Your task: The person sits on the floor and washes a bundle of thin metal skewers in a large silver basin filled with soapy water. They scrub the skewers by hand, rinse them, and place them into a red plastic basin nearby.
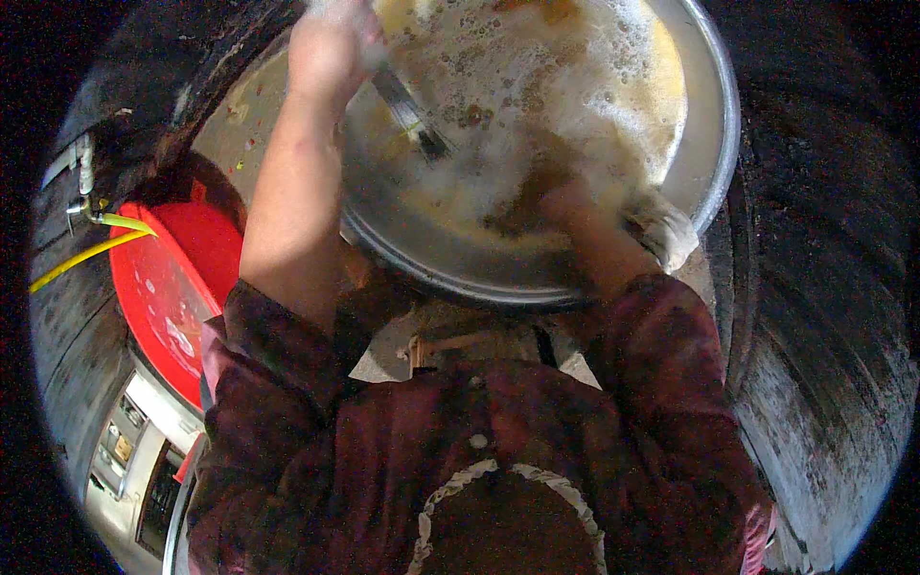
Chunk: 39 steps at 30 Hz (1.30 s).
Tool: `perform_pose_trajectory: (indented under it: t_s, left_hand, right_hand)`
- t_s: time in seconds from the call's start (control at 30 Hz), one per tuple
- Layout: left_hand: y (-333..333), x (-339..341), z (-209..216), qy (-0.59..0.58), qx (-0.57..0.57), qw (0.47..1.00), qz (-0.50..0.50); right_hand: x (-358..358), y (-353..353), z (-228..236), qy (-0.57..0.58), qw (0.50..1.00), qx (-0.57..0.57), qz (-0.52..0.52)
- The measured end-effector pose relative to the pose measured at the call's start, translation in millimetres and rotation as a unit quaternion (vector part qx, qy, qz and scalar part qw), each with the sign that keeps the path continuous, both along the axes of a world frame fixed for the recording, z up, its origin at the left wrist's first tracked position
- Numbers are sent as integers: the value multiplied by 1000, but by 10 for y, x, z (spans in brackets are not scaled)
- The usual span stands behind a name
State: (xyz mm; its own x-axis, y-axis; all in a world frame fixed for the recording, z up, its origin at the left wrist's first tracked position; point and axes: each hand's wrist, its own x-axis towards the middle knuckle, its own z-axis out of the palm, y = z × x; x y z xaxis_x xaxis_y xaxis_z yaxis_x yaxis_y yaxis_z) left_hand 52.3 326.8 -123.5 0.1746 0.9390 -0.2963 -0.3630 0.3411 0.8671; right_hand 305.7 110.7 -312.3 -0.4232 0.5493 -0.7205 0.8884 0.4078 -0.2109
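A wide metal basin (714, 182) holds cloudy brown water (508, 91) with foam and bubbles. At its far left my left hand (335, 38) is closed and covered in suds, partly cut off by the top edge; what it grips is hidden. Beside that hand a flat grey handle-like piece (402, 105) with a dark end slants out over the water. My right hand (570, 206) dips into the water near the basin's near right side, smeared by motion, its fingers hidden. Close to the right wrist, a wet whitish cloth (669, 230) hangs over the rim.
To the left stands a red plastic tub (158, 297). A yellow hose (91, 259) runs toward it below a tap (84, 206) on a pipe. Dark, stained walls (824, 316) curve up on both sides. Some wooden bars (450, 345) show between my body and the basin.
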Motion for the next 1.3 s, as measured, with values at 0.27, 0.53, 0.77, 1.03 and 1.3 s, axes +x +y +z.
perform_pose_trajectory:
  t_s: [0.27, 0.53, 0.77, 1.03, 1.3]
  left_hand:
    - [-84, -113, -543, 52, -87, 995, 25]
    - [-576, 428, -702, 108, -18, 979, -171]
    - [-787, 502, -1140, 208, 41, 939, -272]
    - [-817, 510, -927, 260, 128, 932, -220]
    - [-399, 297, -702, -59, -112, 992, -11]
  right_hand:
    - [37, 768, 853, 268, 911, 299, -95]
    - [-471, 1216, 1406, 493, 673, 68, -547]
    - [-742, 996, 1016, 499, 616, 106, -600]
    - [-904, 1003, 1221, 428, 681, 203, -559]
    - [-754, 409, 448, 342, 831, 10, -438]
